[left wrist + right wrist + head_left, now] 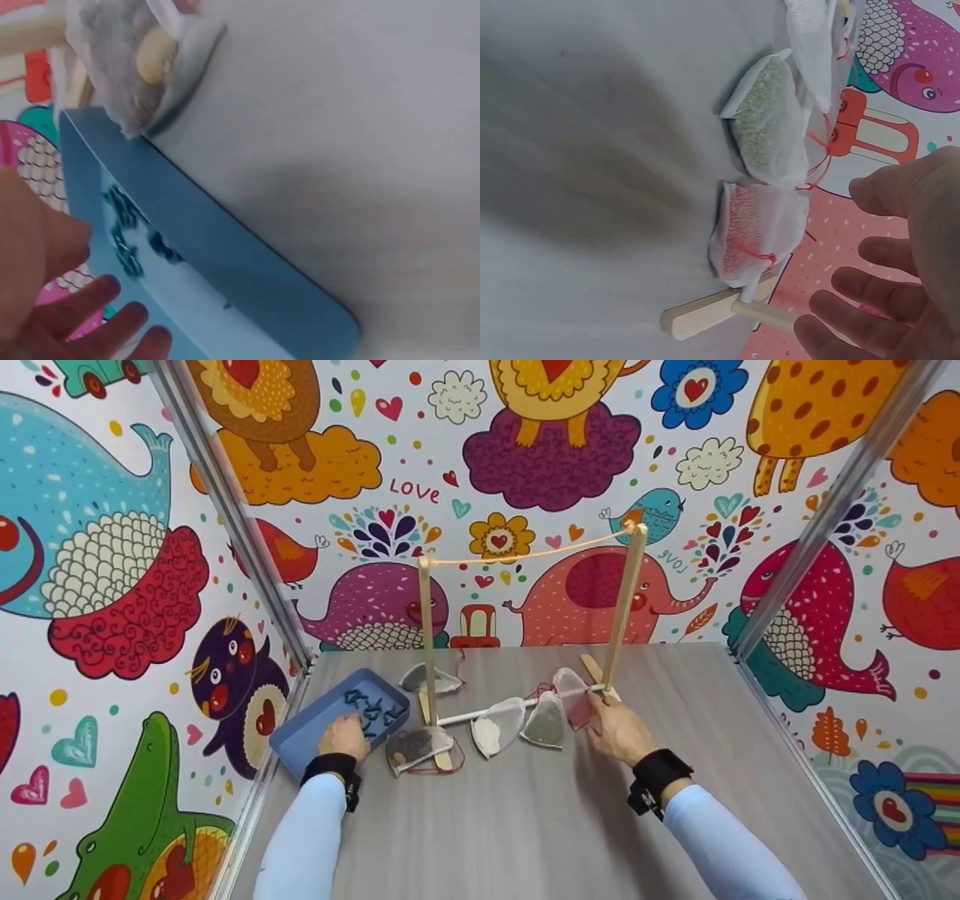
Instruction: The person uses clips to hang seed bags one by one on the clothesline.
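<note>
Head view, left hand [345, 736] loosely open over blue tray [298, 739], dark green pieces [370, 708] inside, right hand [622, 729] unclenched near red-filled bag [573, 699].

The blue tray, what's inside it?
Several small dark green pieces lie at the far end of the blue tray. The left hand hides part of the inside, so I can't tell whether more lie under it.
</note>
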Demonstrator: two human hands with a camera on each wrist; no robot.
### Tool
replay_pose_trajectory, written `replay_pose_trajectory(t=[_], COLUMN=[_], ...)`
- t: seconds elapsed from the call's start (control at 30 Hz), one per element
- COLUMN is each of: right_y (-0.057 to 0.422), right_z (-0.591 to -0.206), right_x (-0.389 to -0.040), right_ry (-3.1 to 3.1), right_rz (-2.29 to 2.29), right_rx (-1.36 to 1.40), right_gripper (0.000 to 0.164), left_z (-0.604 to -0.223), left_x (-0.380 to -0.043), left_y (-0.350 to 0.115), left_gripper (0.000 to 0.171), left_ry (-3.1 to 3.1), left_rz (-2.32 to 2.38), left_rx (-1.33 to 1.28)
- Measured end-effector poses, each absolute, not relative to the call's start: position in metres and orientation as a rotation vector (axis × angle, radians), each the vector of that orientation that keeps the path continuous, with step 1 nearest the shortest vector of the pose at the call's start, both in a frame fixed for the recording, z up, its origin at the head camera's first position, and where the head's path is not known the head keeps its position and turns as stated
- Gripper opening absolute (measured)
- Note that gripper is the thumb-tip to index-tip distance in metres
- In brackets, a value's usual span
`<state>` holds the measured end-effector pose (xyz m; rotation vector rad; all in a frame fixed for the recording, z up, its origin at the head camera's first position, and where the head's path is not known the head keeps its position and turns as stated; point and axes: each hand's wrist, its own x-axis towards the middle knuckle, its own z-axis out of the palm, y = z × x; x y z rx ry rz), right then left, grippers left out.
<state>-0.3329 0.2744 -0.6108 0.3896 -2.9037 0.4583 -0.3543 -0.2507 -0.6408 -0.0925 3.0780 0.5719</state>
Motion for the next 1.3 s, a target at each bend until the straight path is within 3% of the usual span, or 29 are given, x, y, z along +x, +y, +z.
replay_pose_trajectory(t=[0.1,0.23,0.43,0.57,0.83,1.3], right_y=[0.277,0.279,0.277,0.278,0.276,0.27], right_z=[-0.614,-0.62,-0.625,-0.627,-0.633,-0.628], right_x=[-0.332,-0.33,-0.327,-0.327,-0.33,-0.332], right_ry=[-2.878,-2.846,-2.833,-2.869,-2.878,-2.835], right_rz=[0.448,0.455,0.481,0.474,0.518,0.461], right_rx=[0.406,0.427,0.424,0.403,0.414,0.461], right_gripper=[0.049,0.023,0.01,0.008,0.011,0.005], left_z=[-0.657,-0.707,-0.744,-0.741,-0.664,-0.663], left_x=[-0.373,-0.404,-0.423,-0.423,-0.37,-0.367], left_y=[-0.259,-0.277,-0.291,-0.289,-0.266,-0.263], left_gripper=[0.054,0.063,0.063,0.054,0.035,0.032], left_ry=[2.994,2.869,2.818,2.914,2.895,2.955], left_rz=[0.563,0.654,0.701,0.615,0.716,0.821], left_rx=[-0.067,0.0,0.066,0.067,-0.275,-0.373])
